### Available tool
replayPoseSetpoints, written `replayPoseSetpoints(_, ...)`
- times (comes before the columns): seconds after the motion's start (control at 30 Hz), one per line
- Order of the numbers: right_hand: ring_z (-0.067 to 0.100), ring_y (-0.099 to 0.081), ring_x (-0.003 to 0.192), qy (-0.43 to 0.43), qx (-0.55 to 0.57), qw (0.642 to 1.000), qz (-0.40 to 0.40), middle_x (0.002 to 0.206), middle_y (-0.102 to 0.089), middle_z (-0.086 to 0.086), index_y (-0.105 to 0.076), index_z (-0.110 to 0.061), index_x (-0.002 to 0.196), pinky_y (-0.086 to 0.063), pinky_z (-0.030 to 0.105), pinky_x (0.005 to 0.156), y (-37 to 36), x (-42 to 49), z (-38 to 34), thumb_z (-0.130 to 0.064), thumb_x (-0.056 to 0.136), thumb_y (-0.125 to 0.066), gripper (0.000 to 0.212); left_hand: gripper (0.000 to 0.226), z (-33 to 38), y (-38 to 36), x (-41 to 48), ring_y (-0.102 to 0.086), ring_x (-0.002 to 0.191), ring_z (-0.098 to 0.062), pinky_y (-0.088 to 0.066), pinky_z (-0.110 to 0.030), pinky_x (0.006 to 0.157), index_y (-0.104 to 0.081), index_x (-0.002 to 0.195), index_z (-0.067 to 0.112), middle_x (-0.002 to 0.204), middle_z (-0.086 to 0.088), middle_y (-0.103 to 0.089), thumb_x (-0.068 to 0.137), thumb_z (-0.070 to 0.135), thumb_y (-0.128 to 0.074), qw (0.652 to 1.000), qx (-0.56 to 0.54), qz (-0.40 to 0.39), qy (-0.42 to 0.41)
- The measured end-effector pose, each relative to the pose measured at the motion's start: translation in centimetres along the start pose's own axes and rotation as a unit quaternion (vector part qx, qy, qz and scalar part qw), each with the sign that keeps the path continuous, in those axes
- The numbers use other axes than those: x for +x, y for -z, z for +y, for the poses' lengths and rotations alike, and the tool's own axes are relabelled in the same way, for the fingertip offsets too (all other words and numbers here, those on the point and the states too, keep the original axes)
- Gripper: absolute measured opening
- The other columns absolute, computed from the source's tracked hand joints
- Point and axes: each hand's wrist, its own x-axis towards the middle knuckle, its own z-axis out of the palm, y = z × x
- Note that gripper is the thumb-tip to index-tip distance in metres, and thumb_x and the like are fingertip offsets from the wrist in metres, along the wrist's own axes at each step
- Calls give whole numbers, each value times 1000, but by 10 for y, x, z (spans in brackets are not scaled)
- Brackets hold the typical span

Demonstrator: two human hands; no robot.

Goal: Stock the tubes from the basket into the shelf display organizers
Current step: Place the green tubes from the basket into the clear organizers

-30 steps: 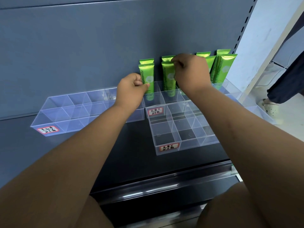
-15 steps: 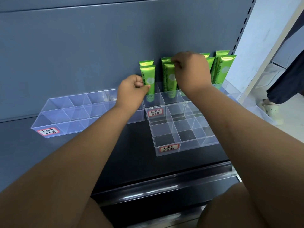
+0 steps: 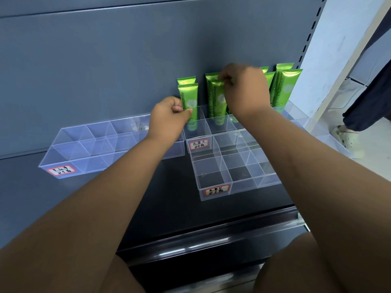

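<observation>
Glossy green tubes point(image 3: 218, 98) upright in clear organizer point(image 3: 196, 132), both grips pinching tubes

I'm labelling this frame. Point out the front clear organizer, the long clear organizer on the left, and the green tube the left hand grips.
Front clear plastic organizer point(image 3: 215, 190): head view, front wall label.
Long clear plastic organizer point(image 3: 61, 170): head view, front label.
Green Chamomile tube point(image 3: 191, 102): head view, printed body.

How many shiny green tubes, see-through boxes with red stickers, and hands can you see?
Green plastic tubes: 8 in view, 1 pinched by each hand
Clear plastic boxes with red-edged stickers: 3
Hands: 2, left hand and right hand
Total: 13
</observation>
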Motion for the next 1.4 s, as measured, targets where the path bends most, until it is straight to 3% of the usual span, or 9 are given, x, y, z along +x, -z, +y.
replayPoseSetpoints(0.3,34,-66,92,-10,9,1000,-8,103,-75,9,-75,-20,107,-53,36,74,1,1,2,-6,86,-51,35,25,0,0,0,-59,78,-19,-58,-47,87,-60,89,-4,91,-23,-66,87,15,-77,1000,-1,1,2)
replayPoseSetpoints(0.47,35,-65,89,-8,18,1000,-9,101,-75,9,-75,-21,106,-53,37,72,0,1,1,-6,86,-50,35,25,0,-1,0,-58,77,-16,-57,-45,86,-60,90,-3,81,-7,-61,87,15,-77,1000,1,1,3)
replayPoseSetpoints(0.63,34,-65,86,-18,26,999,-11,99,-74,10,-75,-21,104,-53,34,71,-3,2,1,-7,86,-51,34,23,1,0,0,-60,78,-15,-57,-45,86,-62,91,1,81,-3,-62,87,17,-77,1000,6,2,8)
replayPoseSetpoints(0.87,36,-65,86,-13,9,1000,-17,101,-73,12,-73,-17,108,-54,37,72,-3,3,-1,-11,90,-51,30,24,3,0,-2,-61,79,-17,-58,-46,86,-61,91,-1,88,-17,-66,87,17,-77,1000,11,0,10)
replayPoseSetpoints(1.03,36,-66,90,-4,-6,1000,-22,104,-73,11,-72,-17,111,-54,35,73,-4,2,-1,-14,92,-52,29,25,5,1,-3,-66,87,-33,-58,-47,85,-60,90,-1,89,-18,-67,87,17,-77,1000,16,-3,21)
replayPoseSetpoints(1.13,36,-65,94,3,-16,1000,-20,107,-73,10,-71,-18,114,-52,34,73,-1,1,-2,-16,92,-52,30,23,5,1,-4,-67,90,-32,-58,-46,85,-62,91,1,91,-17,-68,87,18,-77,1000,17,0,19)
replayPoseSetpoints(1.3,40,-62,84,45,-80,996,11,105,-67,9,-67,-15,109,-47,36,61,11,-7,-15,-23,91,-44,30,25,14,7,-4,-68,94,-21,-59,-45,86,-61,102,17,99,-1,-68,86,28,-77,999,23,44,1)
replayPoseSetpoints(1.4,40,-63,81,70,-117,990,21,106,-66,8,-65,-15,107,-41,35,57,22,-17,-30,-32,95,-41,32,30,26,16,-9,-64,101,-21,-54,-40,92,-63,110,14,108,-2,-68,90,36,-71,991,92,76,-52)
